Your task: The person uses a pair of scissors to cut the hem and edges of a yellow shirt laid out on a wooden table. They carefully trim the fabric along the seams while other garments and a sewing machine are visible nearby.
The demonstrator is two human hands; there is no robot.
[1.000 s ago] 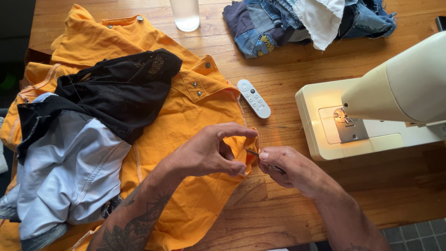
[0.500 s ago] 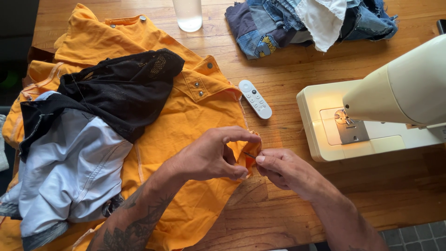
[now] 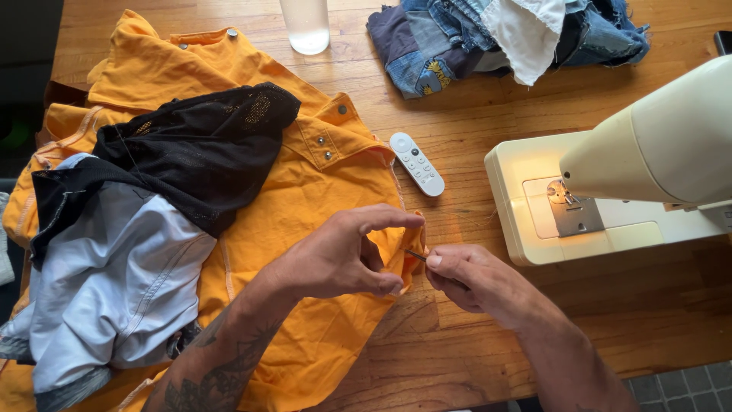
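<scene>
- Wooden table fills the whole view, brown and smooth, with clothes and a sewing machine on it.
- A big orange shirt lies spread out on the table, and its right edge comes up between the two hands.
- The left hand is curled. Its thumb and pointer finger are bent toward each other, and they pinch the orange shirt's edge between them.
- The right hand is closed up tight, fingers tucked in. It holds a thin small tool between thumb and finger; I cannot tell what kind of tool it is.
- The tip of the small tool pokes out toward the left fingers and sits right at the pinched bit of orange cloth.
- A black top and a pale blue garment lie on the orange shirt, well away from the fingers, on the far side of the left arm.
- A white remote lies on the table just above the fingers.
- A cream sewing machine stands past the right fingers, close by but not touching them.
- A pile of denim scraps and a clear glass sit far above the fingers, at the table's back edge.
</scene>
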